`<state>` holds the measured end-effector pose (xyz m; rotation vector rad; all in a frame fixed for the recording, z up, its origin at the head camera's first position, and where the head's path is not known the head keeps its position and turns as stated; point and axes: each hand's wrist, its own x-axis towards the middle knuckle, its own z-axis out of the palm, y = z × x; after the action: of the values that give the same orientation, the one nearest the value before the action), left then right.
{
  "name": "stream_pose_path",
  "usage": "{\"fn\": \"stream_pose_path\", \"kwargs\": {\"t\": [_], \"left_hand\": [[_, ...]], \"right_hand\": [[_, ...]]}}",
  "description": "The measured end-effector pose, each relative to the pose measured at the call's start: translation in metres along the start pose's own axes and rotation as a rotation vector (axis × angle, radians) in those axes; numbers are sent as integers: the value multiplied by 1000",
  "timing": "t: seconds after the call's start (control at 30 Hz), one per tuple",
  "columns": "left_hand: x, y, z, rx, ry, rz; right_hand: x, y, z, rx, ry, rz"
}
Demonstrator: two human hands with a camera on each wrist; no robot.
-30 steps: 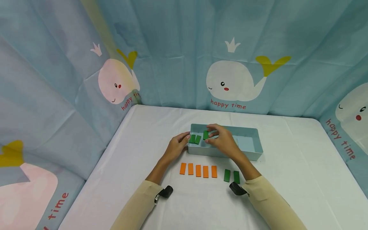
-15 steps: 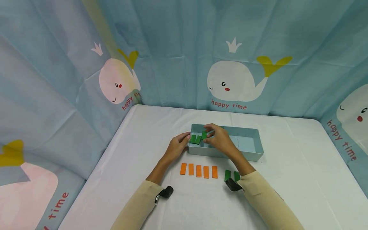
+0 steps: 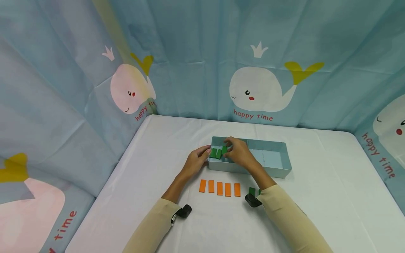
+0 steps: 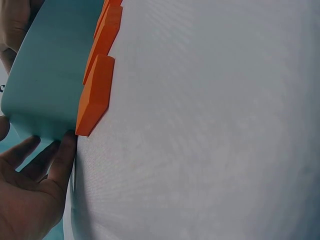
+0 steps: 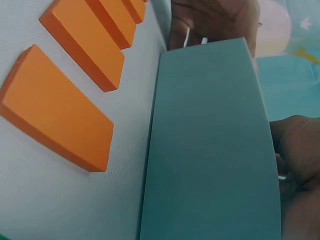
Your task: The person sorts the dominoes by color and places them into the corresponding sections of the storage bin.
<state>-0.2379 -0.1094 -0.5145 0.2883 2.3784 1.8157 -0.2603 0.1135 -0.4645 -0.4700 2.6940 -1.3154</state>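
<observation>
My left hand (image 3: 195, 162) holds the left end of a long light-blue box (image 3: 253, 170), its thumb by the rim; fingertips (image 4: 62, 145) lie along the end wall in the left wrist view. Over the left compartment, my right hand (image 3: 240, 151) pinches a green domino-shaped block (image 3: 224, 150) between thumb and fingers, low inside the box. Two more green blocks (image 3: 213, 153) lean side by side there, left of the pinched one. In the right wrist view, the box wall hides the held block and part of my right hand (image 5: 302, 150).
Several orange blocks (image 3: 219, 188) lie in a spaced row on the white tabletop (image 3: 177, 140) before the box. Two green blocks (image 3: 251, 190) lie to their right, mostly covered by the right wrist's camera and sleeve. A divider (image 3: 248, 144) splits the box. Whale-print curtains (image 3: 190, 91) stand behind.
My right hand has moved slightly left and down with its green block, bringing it beside the other two. The right sleeve now covers more of the table's green blocks. The left hand stays put.
</observation>
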Motion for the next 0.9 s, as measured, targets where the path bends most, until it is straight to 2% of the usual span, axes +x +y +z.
{"fn": "stream_pose_path", "kwargs": {"t": [0.37, 0.9], "left_hand": [[1, -1, 0, -9, -4, -8], [0, 1, 1, -31, 3, -10]], "right_hand": [[6, 2, 6, -76, -16, 17], [-8, 3, -2, 85, 27, -27]]}}
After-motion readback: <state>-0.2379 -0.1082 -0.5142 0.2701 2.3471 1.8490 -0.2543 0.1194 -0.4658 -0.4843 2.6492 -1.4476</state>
